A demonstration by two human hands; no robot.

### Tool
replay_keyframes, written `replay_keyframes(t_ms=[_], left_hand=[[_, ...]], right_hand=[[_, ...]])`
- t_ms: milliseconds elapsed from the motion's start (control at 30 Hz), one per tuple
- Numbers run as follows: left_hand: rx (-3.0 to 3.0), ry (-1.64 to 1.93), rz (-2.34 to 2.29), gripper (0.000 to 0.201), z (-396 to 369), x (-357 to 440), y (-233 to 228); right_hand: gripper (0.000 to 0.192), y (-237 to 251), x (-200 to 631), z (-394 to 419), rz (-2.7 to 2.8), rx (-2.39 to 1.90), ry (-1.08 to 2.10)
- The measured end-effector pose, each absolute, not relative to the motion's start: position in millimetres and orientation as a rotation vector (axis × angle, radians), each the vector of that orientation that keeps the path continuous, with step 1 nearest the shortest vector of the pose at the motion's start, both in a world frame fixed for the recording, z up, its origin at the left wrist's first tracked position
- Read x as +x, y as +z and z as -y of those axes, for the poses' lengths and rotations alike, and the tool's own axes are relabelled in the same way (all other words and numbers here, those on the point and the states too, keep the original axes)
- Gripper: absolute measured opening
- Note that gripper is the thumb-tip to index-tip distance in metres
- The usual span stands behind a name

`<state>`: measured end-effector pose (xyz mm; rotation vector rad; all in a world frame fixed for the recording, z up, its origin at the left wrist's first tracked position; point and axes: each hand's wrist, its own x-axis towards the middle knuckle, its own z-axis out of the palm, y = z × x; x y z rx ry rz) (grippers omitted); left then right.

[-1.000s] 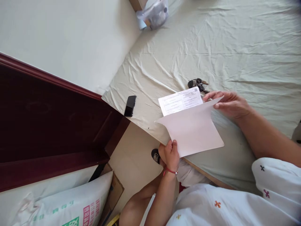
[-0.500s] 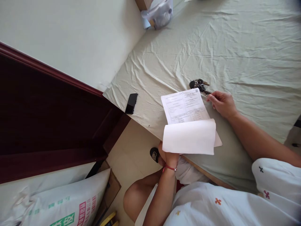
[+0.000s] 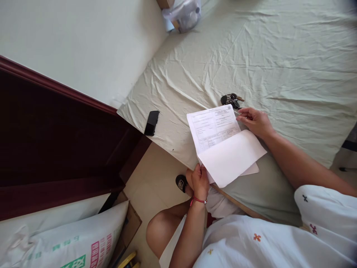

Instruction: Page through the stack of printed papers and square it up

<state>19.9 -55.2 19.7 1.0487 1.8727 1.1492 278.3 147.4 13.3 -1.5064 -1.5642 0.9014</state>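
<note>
A stack of printed papers [image 3: 213, 128] lies at the near edge of the cloth-covered surface. Its top sheet [image 3: 232, 158] is folded back toward me, showing a blank white side. My left hand [image 3: 200, 180], with a red cord at the wrist, grips the papers at their lower left corner. Just beyond the papers' upper right edge is a bunch of keys [image 3: 231, 100] with a dark fob. Close to both the keys and the paper edge, my right hand [image 3: 256, 123] has its thumb and index finger apart, with nothing visible between them.
A black phone [image 3: 152, 123] lies on the wrinkled pale green cloth [image 3: 279, 67] near its left edge. At the back, a clear plastic bag [image 3: 185, 16] stands by the wall. Dark red wooden furniture [image 3: 55, 130] and a printed white sack [image 3: 80, 234] are on the left.
My right hand has come off the key ring's tail and moved slightly left to the paper edge. The turned-back sheet has swung askew, and my left fingers now show at the corner.
</note>
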Motion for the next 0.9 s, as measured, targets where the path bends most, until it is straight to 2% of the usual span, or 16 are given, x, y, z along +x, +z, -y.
replay_keyframes(t_ms=[133,300,400,667,833,900], left_hand=[[1.126,1.139,-1.837,0.023,55.3,18.4,17.9],[1.196,1.073,-1.914,0.033,55.4,16.9,22.5],[1.223,1.049,-1.930,0.039,56.5,15.8,22.9],[1.230,1.036,-1.895,0.046,58.6,17.8,23.1],[1.245,1.039,-1.939,0.048,59.2,16.0,22.6],[1.235,1.040,-1.931,0.047,59.1,15.6,21.5]], right_hand=[[0.032,15.0,276.7,-145.8,1.607,-1.567,0.835],[0.053,15.7,275.6,-145.6,1.674,-1.544,0.835],[0.057,15.2,279.6,-147.9,1.663,-1.483,0.926],[0.046,20.8,281.9,-147.2,1.532,-1.433,1.045],[0.023,21.1,278.7,-144.2,1.544,-1.472,0.984],[0.019,22.6,277.7,-143.0,1.562,-1.490,0.975]])
